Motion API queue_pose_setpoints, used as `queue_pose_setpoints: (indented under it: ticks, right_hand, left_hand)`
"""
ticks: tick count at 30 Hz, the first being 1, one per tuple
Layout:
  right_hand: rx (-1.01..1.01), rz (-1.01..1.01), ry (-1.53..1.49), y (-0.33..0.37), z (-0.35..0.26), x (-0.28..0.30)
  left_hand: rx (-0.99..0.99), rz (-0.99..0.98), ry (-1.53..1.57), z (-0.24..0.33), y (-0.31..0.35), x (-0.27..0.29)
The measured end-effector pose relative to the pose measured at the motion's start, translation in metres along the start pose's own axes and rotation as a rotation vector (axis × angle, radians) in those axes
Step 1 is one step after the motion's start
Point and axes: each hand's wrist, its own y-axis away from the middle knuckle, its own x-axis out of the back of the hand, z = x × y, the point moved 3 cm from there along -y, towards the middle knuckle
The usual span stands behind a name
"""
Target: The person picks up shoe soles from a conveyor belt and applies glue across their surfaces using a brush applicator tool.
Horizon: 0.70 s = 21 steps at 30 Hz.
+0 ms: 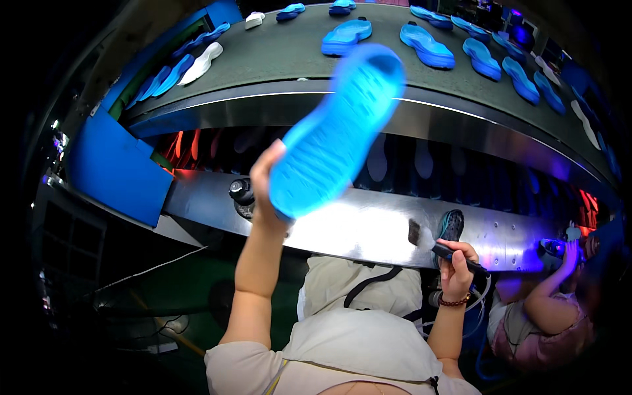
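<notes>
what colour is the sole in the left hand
The sole in the left hand is bright blue; head view.

Your left grip (pixel 266 174) holds a blurred blue sole (pixel 329 145) up in front of the belt (pixel 276 56), where other soles (pixel 428 46) lie; your right grip (pixel 455 270) holds a black-handled brush (pixel 442 249) over the metal desk (pixel 355 227).

1. Across the far side runs a dark green conveyor belt (pixel 276 56), its near edge faced with a shiny metal band (pixel 224 115).
2. Nearer, below it, a steel bench (pixel 368 230) stretches left to right, glaring white mid-length.
3. A blue panel (pixel 118 171) stands at the bench's left end.
4. The near left floor (pixel 191 283) is green, crossed by a thin pale cable (pixel 148 268).
5. Red light (pixel 178 146) glows under the belt at both ends; blue-violet light (pixel 522 34) shines far right.
6. Darkness surrounds the rest.
</notes>
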Motion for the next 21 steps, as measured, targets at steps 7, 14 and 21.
queue_pose_setpoints:
  ticks: [7, 14, 21]
  right_hand:
    - [-0.055, 0.236, -0.072, 0.007, 0.005, 0.023]
    - [-0.116, 0.394, -0.099, 0.023, 0.01, 0.038]
    - [-0.138, 0.285, -0.124, 0.021, 0.017, 0.038]
  left_hand:
    - [-0.504, 0.412, 0.636, 0.097, -0.148, 0.046]
    - [-0.765, 0.534, -1.557, 0.057, -0.224, 0.026]
    - [-0.828, 0.259, -2.191, 0.034, -0.217, 0.013]
